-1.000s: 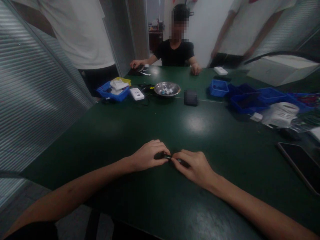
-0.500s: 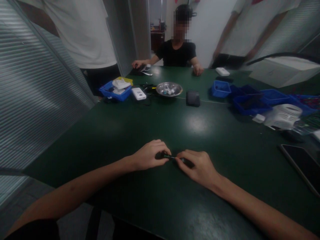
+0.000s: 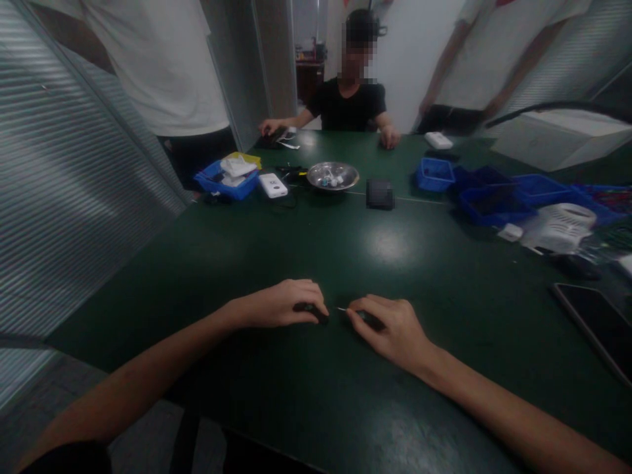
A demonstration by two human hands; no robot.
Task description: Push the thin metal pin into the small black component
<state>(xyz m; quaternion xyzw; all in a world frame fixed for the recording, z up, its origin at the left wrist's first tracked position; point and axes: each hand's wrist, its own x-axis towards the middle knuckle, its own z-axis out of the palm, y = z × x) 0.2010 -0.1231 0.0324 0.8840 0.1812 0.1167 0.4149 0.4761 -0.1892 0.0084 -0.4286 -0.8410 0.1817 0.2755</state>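
Observation:
My left hand (image 3: 296, 303) rests just above the table, fingers curled and thumb bent in around a small dark piece (image 3: 322, 318), mostly hidden. To its right, my right hand (image 3: 390, 326) pinches a slim dark tool (image 3: 368, 318) between thumb and fingers. A thin silvery tip (image 3: 340, 309) sticks out of that tool toward my left hand. A small gap separates the tip from the left fingers. The exact kind of both pieces cannot be made out.
On the green table (image 3: 276, 243) stand a metal dish (image 3: 333, 187) with small white parts, a power bank (image 3: 273, 185), a dark square object (image 3: 380, 194), blue bins (image 3: 434, 174) and a phone (image 3: 595, 322). One person (image 3: 350, 105) sits opposite; two others stand behind.
My left hand has moved left, away from the right one, opening a gap between the two dark pieces and baring the thin tip. The right hand has stayed almost in place.

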